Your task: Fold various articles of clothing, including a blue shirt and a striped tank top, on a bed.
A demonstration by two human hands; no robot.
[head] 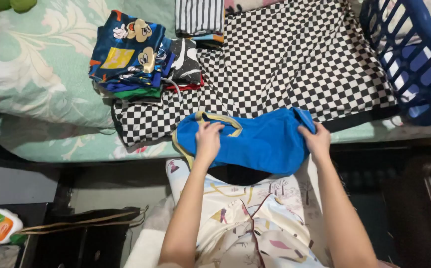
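A bright blue shirt [265, 141] with yellow trim at the neck lies across the front edge of a black-and-white checkered cloth [295, 64] and hangs down toward my lap. My left hand [208, 138] presses on the shirt's left part, just beside the yellow collar. My right hand [316, 137] grips the shirt's right end, fingers closed around a fold of blue fabric.
A stack of folded colourful clothes [131, 54] sits at the back left, with a striped folded piece [200, 17] behind it. A blue plastic laundry basket [414, 54] stands at the right. A pale green floral sheet [36, 69] covers the bed. A dark bag [84, 233] lies on the floor.
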